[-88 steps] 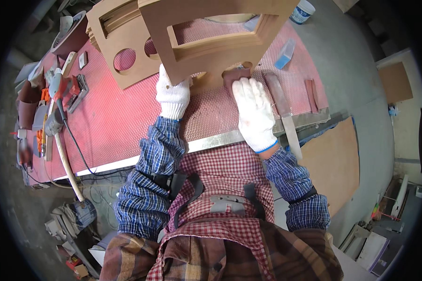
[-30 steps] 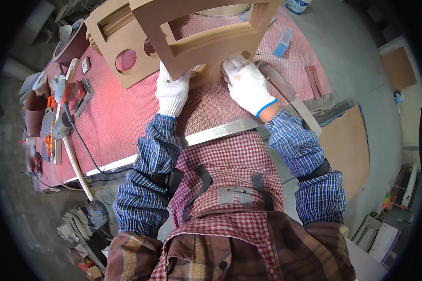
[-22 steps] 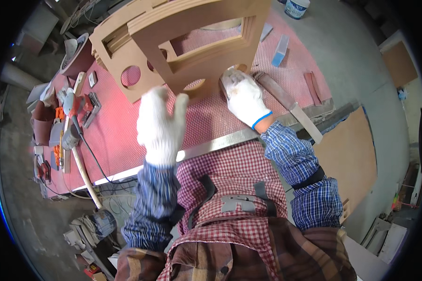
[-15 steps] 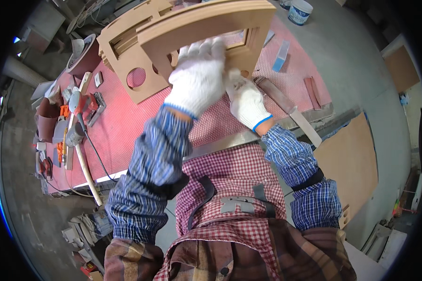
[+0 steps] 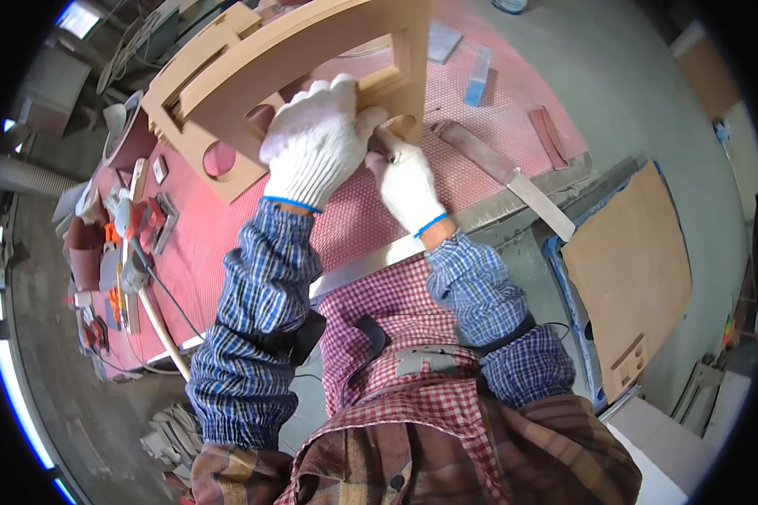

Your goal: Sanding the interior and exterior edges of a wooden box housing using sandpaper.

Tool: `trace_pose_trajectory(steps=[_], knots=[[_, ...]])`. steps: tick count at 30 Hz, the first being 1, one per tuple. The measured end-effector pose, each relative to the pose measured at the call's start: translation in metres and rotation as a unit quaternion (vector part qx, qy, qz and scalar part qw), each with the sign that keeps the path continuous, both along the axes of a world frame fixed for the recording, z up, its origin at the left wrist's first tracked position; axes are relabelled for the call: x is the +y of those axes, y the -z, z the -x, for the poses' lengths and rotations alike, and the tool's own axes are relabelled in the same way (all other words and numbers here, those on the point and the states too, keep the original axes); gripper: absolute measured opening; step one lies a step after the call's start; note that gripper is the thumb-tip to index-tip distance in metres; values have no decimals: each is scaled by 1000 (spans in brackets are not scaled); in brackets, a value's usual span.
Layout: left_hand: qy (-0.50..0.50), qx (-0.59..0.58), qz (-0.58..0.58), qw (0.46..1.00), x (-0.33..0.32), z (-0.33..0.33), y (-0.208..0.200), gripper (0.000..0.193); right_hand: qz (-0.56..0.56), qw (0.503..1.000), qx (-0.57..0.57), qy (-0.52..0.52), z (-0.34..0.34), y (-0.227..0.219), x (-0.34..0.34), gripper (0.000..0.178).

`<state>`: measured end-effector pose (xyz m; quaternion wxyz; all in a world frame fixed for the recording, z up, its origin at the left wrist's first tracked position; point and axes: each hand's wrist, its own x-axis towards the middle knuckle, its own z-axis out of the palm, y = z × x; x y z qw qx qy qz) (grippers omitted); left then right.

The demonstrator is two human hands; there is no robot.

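Observation:
A tan fibreboard box frame (image 5: pixel 312 50) with rectangular and round cut-outs stands on the red mat-covered workbench (image 5: pixel 227 244). My left hand (image 5: pixel 316 143), in a white glove, rests over the frame's lower front edge and grips it. My right hand (image 5: pixel 406 181), also gloved, is just below and to the right, fingers pressed against the frame's lower corner near a round hole; whether it holds something small is hidden.
A power sander with cable (image 5: pixel 130 244) and small tools lie at the bench's left end. A long sanding strip (image 5: pixel 501 172) and small blocks (image 5: pixel 480 71) lie to the right. A fibreboard panel (image 5: pixel 632 269) rests beside the bench on the right.
My left hand lifted off the bench, swung up and came down on the frame's lower edge. The right hand shifted left toward the frame's corner. The view moved closer.

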<state>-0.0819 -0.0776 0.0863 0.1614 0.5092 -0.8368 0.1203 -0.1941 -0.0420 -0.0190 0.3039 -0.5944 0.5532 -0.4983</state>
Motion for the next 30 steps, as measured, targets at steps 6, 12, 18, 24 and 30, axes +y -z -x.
trace_pose_trajectory(steps=[6, 12, 18, 24, 30], knots=[[3, -13, 11, 1000, -3, 5, 1, 42, 250, 891, 375, -40, 36, 11, -16, 23], [-13, -26, -1, 1000, -3, 3, -1, 44, 356, 854, 378, -9, 41, 9, -20, 20], [-17, -12, -22, 1000, -2, 7, 0, 48, -56, 958, -270, -73, 7, 3, 5, 43], [44, 8, 65, 997, -5, 7, 2, 36, 340, 832, 439, -12, 49, 14, -20, 24], [27, -1, 82, 996, -6, 8, 2, 37, 170, 951, 259, -18, 31, -4, -9, 24]])
